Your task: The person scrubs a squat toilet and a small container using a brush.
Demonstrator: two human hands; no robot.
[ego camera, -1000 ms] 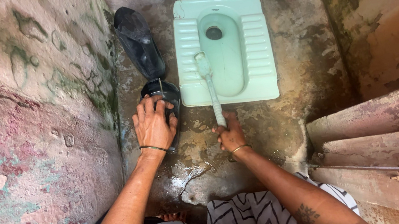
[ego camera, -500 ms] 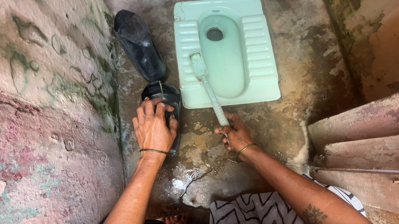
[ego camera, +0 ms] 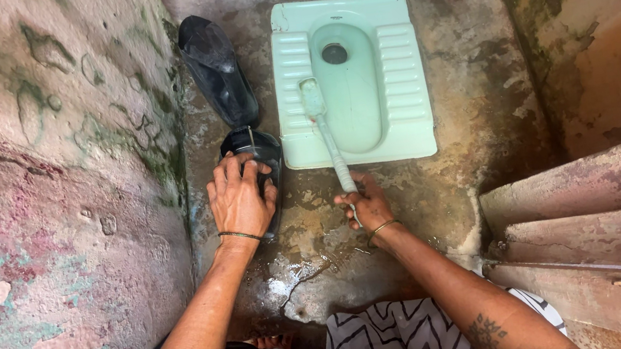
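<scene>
A pale green squat toilet pan point(ego camera: 400, 64) is set in the stained concrete floor. My right hand point(ego camera: 366, 205) grips the ribbed handle of a pale green toilet brush point(ego camera: 325, 132). The brush head rests on the pan's left inner side, near the ridged footrest. My left hand point(ego camera: 239, 197) lies palm down on a small black bucket point(ego camera: 263, 150) standing left of the pan. A thin bangle sits on each wrist.
A tall dark container point(ego camera: 216, 68) leans against the left wall behind the bucket. Stained, peeling walls close in on both sides. Worn steps point(ego camera: 607, 214) rise at the right. A wet patch point(ego camera: 300, 273) lies on the floor before my knees.
The brush head slid left and toward me on the pan, then edged back slightly. My right hand shifted a little with the handle. My left hand stayed on the bucket.
</scene>
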